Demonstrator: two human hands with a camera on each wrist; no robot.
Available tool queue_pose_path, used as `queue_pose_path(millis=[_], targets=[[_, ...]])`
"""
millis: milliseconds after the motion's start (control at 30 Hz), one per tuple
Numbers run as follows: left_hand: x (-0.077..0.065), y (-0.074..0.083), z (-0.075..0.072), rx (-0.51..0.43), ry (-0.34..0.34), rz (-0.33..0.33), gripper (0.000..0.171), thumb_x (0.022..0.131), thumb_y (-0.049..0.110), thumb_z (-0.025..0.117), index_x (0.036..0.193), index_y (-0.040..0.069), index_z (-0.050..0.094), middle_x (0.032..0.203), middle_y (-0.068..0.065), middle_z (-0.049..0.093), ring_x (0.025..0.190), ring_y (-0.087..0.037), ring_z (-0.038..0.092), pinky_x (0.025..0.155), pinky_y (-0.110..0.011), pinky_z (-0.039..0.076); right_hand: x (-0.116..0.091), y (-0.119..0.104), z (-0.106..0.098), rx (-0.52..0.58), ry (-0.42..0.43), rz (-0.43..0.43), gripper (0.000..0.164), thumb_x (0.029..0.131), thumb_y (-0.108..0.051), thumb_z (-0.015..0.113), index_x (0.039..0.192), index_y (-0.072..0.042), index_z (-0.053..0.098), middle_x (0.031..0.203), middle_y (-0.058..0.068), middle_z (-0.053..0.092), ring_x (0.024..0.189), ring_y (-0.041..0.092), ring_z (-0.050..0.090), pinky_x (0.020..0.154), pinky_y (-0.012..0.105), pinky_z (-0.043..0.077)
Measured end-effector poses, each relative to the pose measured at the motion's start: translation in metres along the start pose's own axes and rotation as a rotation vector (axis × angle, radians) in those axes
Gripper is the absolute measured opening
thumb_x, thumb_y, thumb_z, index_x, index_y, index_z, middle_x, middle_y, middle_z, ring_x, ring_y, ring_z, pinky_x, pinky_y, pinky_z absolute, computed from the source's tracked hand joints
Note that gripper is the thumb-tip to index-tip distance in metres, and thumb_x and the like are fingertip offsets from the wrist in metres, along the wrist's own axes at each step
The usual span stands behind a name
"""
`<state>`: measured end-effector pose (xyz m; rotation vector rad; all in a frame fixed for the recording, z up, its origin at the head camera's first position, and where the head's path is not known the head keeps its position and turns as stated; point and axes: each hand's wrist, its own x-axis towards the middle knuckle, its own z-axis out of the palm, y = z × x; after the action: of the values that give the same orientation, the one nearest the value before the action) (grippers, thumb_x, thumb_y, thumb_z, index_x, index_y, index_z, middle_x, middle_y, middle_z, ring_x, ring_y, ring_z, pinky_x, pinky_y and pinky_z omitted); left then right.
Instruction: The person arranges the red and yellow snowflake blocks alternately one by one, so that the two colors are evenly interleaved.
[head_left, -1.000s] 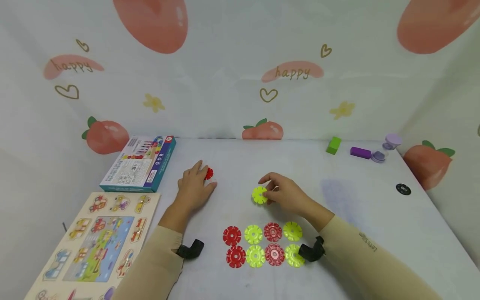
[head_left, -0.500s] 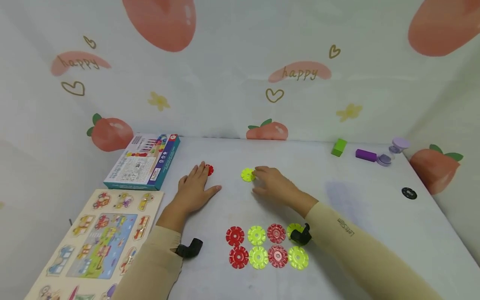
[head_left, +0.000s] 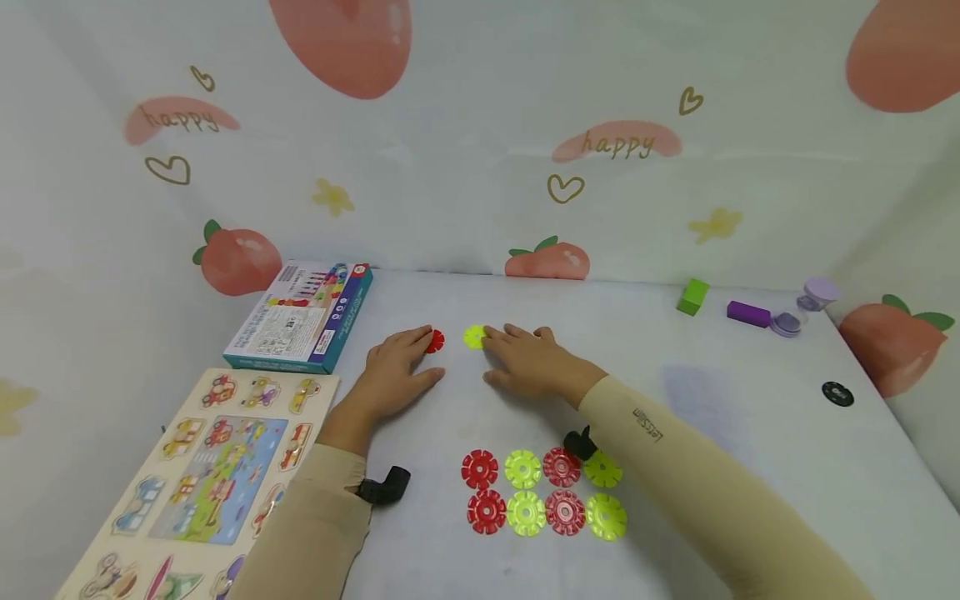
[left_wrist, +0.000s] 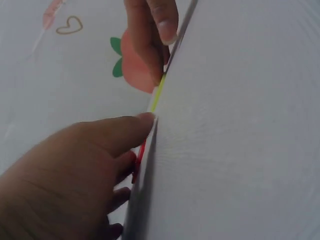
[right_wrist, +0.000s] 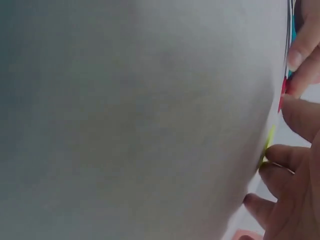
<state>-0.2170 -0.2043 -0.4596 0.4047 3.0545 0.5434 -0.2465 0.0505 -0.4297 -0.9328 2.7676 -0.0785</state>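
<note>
On the far part of the table in the head view, my left hand (head_left: 393, 375) lies with extended fingers, their tips on the edge of a red notched plastic disc (head_left: 436, 342). Just right of it, a yellow-green notched disc (head_left: 474, 337) lies flat, partly covered by the straight fingertips of my right hand (head_left: 528, 362). A small gap separates the two discs. Seen edge-on in the left wrist view, the yellow-green disc (left_wrist: 158, 93) and the red disc (left_wrist: 138, 162) lie low on the surface. In the right wrist view, fingers touch the yellow-green disc (right_wrist: 269, 140).
Nearer the person, two rows of alternating red discs (head_left: 487, 512) and yellow-green discs (head_left: 526, 513) lie flat. A wooden vehicle puzzle (head_left: 217, 479) and a box (head_left: 298, 317) stand left. At right are a green block (head_left: 693, 297), purple block (head_left: 748, 314), sand timer (head_left: 802, 308) and black disc (head_left: 837, 393).
My right hand has carried the yellow-green disc left and away from the person, laid it beside the red disc, and straightened its fingers. The left hand has stayed at the red disc.
</note>
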Motion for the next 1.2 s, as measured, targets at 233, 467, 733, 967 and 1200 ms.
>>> queue_pose_path(millis=[233, 467, 733, 967, 1200], targets=[[0.002, 0.006, -0.001, 0.056, -0.088, -0.017, 0.085, 0.089, 0.065, 0.047, 0.154, 0.017, 0.020, 0.159, 0.001, 0.010, 0.143, -0.031, 0.005, 0.107, -0.061, 0.006, 0.008, -0.006, -0.006, 0.045, -0.058, -0.011, 0.075, 0.089, -0.066, 0.046, 0.152, -0.034, 0.024, 0.158, -0.009, 0.014, 0.143, 0.026, 0.011, 0.105, 0.058, 0.018], [0.002, 0.003, 0.000, 0.056, -0.092, -0.017, 0.086, 0.088, 0.068, 0.045, 0.154, 0.019, 0.020, 0.159, 0.003, 0.009, 0.144, -0.029, 0.003, 0.107, -0.061, 0.005, 0.014, -0.016, -0.009, 0.056, -0.101, -0.010, 0.086, 0.080, -0.079, 0.043, 0.152, -0.036, 0.024, 0.158, -0.010, 0.012, 0.143, 0.027, 0.010, 0.105, 0.059, 0.016], [0.004, 0.005, 0.002, 0.060, -0.086, -0.026, 0.087, 0.087, 0.068, 0.046, 0.154, 0.019, 0.019, 0.159, 0.002, 0.010, 0.144, -0.030, 0.003, 0.107, -0.062, 0.005, 0.016, -0.022, -0.012, 0.037, -0.117, -0.015, 0.089, 0.078, -0.081, 0.041, 0.152, -0.035, 0.024, 0.158, -0.008, 0.012, 0.143, 0.028, 0.010, 0.105, 0.061, 0.016], [0.003, 0.008, 0.002, 0.055, -0.093, -0.037, 0.087, 0.087, 0.067, 0.048, 0.154, 0.018, 0.020, 0.159, -0.001, 0.010, 0.143, -0.032, 0.003, 0.106, -0.063, 0.003, 0.017, -0.020, -0.010, 0.044, -0.121, -0.015, 0.092, 0.075, -0.086, 0.035, 0.152, -0.037, 0.023, 0.158, -0.009, 0.010, 0.144, 0.027, 0.008, 0.105, 0.062, 0.015], [0.002, 0.008, 0.004, 0.035, -0.055, -0.047, 0.087, 0.088, 0.065, 0.050, 0.154, 0.019, 0.018, 0.160, 0.001, 0.005, 0.144, -0.030, 0.002, 0.106, -0.063, 0.003, 0.004, -0.009, -0.012, 0.226, -0.067, 0.008, 0.092, 0.077, -0.084, 0.036, 0.153, -0.034, 0.020, 0.159, -0.003, 0.011, 0.143, 0.020, 0.014, 0.108, 0.056, 0.019]])
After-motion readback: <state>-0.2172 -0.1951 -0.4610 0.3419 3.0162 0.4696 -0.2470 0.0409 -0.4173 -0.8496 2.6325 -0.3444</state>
